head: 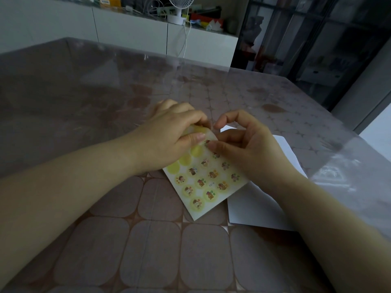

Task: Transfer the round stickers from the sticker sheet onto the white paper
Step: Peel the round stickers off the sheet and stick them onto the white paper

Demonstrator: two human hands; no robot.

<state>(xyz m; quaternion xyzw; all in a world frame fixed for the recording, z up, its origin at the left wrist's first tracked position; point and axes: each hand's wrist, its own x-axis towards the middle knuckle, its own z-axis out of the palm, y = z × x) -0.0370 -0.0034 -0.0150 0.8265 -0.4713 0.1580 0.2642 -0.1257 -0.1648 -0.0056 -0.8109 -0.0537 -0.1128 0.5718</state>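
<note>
Sticker sheet [208, 188]: yellow rounds (several blank), corner bent, gripped by left hand [169, 137]; right hand [245, 144] seemingly pinching one sticker [207, 142].

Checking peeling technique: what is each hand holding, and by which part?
The left hand grips the yellow-and-white paper sticker sheet by its far end, bending it. The thumb of the right hand touches a round sticker there; grip unclear.

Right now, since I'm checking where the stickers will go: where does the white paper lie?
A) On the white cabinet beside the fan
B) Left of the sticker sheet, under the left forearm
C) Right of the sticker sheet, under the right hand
C: the white paper shows to the right of the sticker sheet, running beneath the right hand and its forearm.
</note>
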